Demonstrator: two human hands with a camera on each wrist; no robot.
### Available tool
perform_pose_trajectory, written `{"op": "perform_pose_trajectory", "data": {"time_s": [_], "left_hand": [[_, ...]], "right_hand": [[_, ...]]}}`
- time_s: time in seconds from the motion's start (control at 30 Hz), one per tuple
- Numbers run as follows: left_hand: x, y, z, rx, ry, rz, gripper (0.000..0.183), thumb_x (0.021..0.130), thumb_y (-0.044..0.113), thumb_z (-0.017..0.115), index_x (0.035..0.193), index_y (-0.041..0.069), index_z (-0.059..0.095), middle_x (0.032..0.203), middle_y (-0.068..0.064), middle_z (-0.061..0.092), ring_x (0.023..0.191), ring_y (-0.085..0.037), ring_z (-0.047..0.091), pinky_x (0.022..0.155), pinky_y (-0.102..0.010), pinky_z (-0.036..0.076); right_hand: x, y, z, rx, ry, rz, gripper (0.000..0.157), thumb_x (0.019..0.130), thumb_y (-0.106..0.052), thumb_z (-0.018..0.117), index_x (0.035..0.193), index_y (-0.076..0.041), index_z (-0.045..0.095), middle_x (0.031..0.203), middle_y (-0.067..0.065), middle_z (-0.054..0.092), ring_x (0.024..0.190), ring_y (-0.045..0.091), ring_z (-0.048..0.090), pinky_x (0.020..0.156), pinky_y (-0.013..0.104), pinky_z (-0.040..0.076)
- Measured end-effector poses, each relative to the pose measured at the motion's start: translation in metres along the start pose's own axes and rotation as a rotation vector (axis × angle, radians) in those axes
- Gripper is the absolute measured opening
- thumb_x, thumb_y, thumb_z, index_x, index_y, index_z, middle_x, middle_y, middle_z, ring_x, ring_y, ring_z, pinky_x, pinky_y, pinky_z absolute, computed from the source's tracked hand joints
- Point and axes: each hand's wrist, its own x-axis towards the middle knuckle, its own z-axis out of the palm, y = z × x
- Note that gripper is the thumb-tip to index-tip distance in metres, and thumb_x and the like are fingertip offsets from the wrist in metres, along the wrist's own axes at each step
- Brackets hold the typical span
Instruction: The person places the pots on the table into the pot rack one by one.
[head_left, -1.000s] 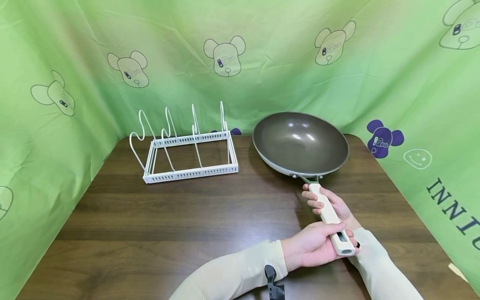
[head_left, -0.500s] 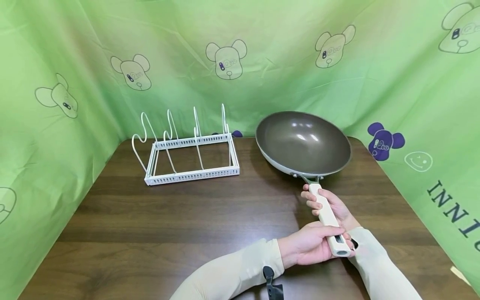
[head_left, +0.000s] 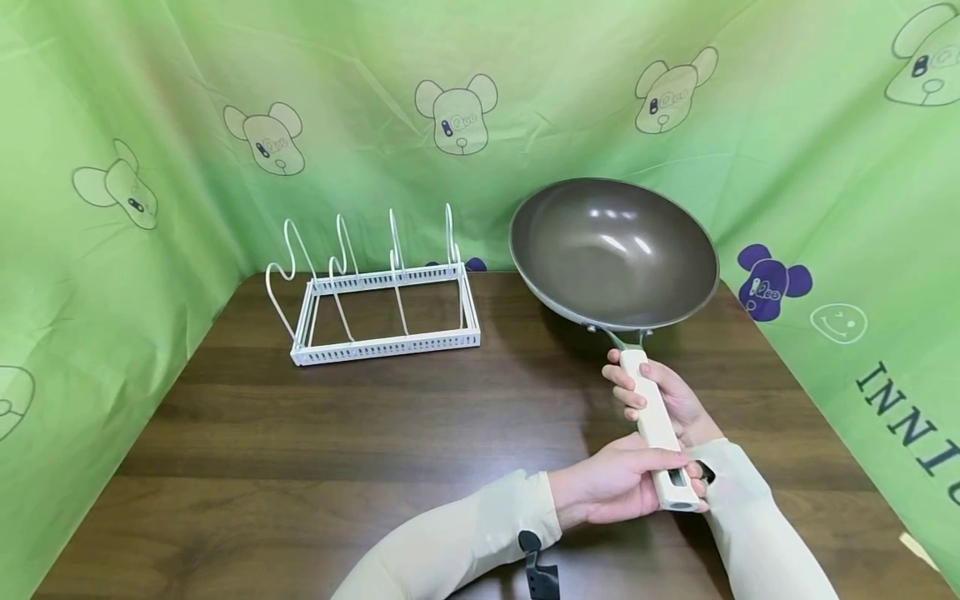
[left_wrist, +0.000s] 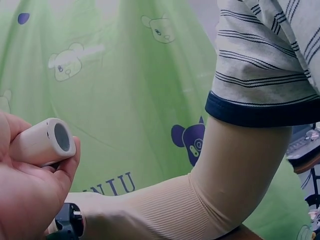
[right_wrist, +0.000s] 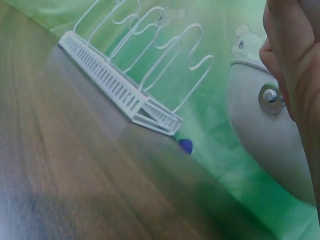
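Note:
A deep frying pan (head_left: 615, 262) with a dark grey inside and pale outside is at the right of the head view, its bowl tilted to face the camera. My right hand (head_left: 678, 408) grips the white handle (head_left: 654, 425) close to the bowl. At the handle's lower end, my left hand (head_left: 618, 485) holds it with the thumb across the top. The left wrist view shows the round handle end (left_wrist: 42, 145) between thumb and fingers. In the right wrist view, the pan's pale outer wall (right_wrist: 265, 145) and a rivet appear beside my right hand (right_wrist: 300, 65).
A white wire pan rack (head_left: 386, 347) with several upright loops stands at the back left of the brown wooden table (head_left: 337, 433). A green printed cloth (head_left: 525, 125) hangs behind and along both sides.
The pan's bowl has risen and tipped further toward the camera, and its shadow lies lower on the table. Both hands keep their hold on the handle. The rack has not moved.

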Motion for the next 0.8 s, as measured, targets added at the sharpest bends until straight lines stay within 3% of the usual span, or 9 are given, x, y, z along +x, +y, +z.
{"op": "perform_pose_trajectory", "data": {"time_s": [0.27,0.47,0.8], "left_hand": [[-0.009,0.004,-0.001,0.036,-0.036,0.035,0.025,0.103,-0.004,0.028,0.096,0.014,0.043,0.089,0.001,0.051,0.083,-0.009,0.054,0.100,-0.042,0.040],[-0.015,0.004,0.001,0.030,-0.064,0.080,0.025,0.103,-0.003,0.027,0.096,0.014,0.044,0.089,0.000,0.051,0.084,-0.010,0.055,0.090,-0.033,0.045],[-0.028,0.008,0.008,0.031,-0.174,0.152,0.029,0.098,-0.006,0.024,0.098,0.015,0.043,0.089,0.000,0.049,0.084,-0.013,0.049,0.084,-0.030,0.046]], "right_hand": [[0.013,0.000,0.006,-0.024,-0.011,0.020,0.034,0.107,-0.008,0.027,0.138,0.004,0.037,0.100,0.013,0.036,0.083,0.021,0.047,0.084,0.034,0.056],[0.019,0.002,0.013,-0.033,-0.002,0.013,0.032,0.107,-0.006,0.029,0.137,0.004,0.037,0.103,0.016,0.044,0.085,0.024,0.050,0.087,0.038,0.056],[0.034,0.007,0.029,-0.151,-0.054,-0.030,0.033,0.107,-0.008,0.029,0.138,0.003,0.035,0.096,0.015,0.032,0.083,0.023,0.050,0.086,0.037,0.057]]}}
